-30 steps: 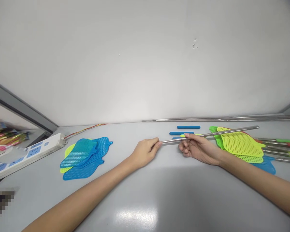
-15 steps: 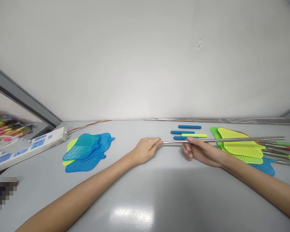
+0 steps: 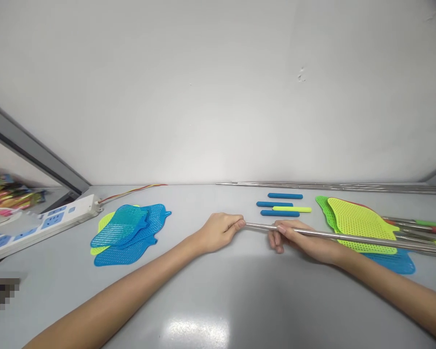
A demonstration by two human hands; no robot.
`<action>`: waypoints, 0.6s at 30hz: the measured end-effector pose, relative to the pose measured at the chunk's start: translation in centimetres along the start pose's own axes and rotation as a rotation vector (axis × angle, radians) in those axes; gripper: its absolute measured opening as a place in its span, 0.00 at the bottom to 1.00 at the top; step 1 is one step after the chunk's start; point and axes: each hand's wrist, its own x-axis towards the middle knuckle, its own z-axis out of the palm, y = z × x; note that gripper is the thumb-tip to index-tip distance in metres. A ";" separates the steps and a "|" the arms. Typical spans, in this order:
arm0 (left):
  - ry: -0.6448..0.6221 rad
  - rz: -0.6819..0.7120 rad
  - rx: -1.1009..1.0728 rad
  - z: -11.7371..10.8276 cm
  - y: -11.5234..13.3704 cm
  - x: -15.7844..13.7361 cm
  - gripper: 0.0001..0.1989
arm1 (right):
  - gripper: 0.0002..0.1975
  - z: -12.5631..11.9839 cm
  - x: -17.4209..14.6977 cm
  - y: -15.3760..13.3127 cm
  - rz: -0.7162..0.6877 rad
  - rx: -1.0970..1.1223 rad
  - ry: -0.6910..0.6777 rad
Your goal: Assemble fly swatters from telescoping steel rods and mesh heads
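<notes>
A thin silver metal rod [image 3: 258,226] spans both hands, sloping down to the right past the frame edge. My left hand [image 3: 220,232] is closed round its left end, hiding that tip. My right hand [image 3: 300,241] has thumb and fingers closed on the rod a short way along. Just behind the right hand lie several slim handle grips, blue [image 3: 285,196] and yellow-green [image 3: 292,209]. Under the rod's right part is a stack of perforated fly swatter heads, yellow [image 3: 363,225], green [image 3: 326,213] and blue [image 3: 392,261].
More swatter heads, blue [image 3: 125,254] and yellow-green, lie at left. A white power strip [image 3: 63,218] with plugs and a thin red-yellow wire [image 3: 131,192] is beyond them. Several metal rods [image 3: 334,186] lie along the wall. Rods with coloured grips [image 3: 432,224] lie at far right.
The rod's right part has swung down towards me, and its right end has gone out of the frame. My right hand has lowered slightly and shifted a little left. Both hands keep hold.
</notes>
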 end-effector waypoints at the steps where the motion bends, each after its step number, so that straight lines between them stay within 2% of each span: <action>1: -0.002 0.000 -0.003 0.0 0.0 0.0 0.18 | 0.19 0.0 0.0 -0.1 -0.001 -0.026 0.001; 6: 0.011 -0.015 -0.018 0.1 0.0 0.0 0.19 | 0.19 0.0 0.2 0.1 0.007 -0.009 0.015; 18: 0.038 -0.042 -0.036 0.1 0.2 0.1 0.18 | 0.17 0.2 0.4 0.8 0.066 0.260 0.052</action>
